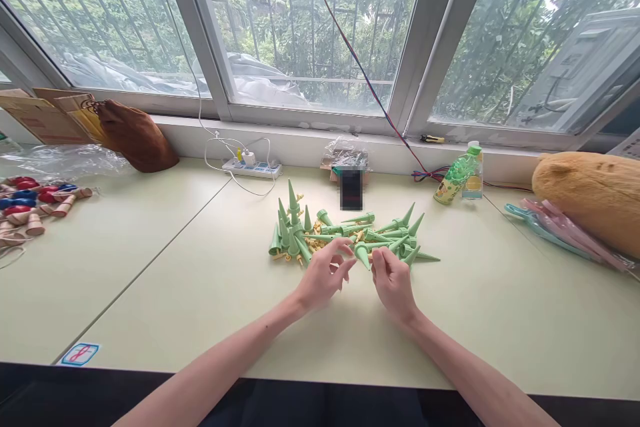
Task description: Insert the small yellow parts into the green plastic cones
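While both hands met at the near side of the pile, mid-table toward the far edge, the right hand pinched a green cone. The left hand curled beside it, grip unclear. A few upright cones stood at the pile's left. Most lay loose among yellow bits, so the job was likely early.

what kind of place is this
Probably a home or small workshop: a pale table under barred windows, a power strip on it, and a pile of green plastic cones.
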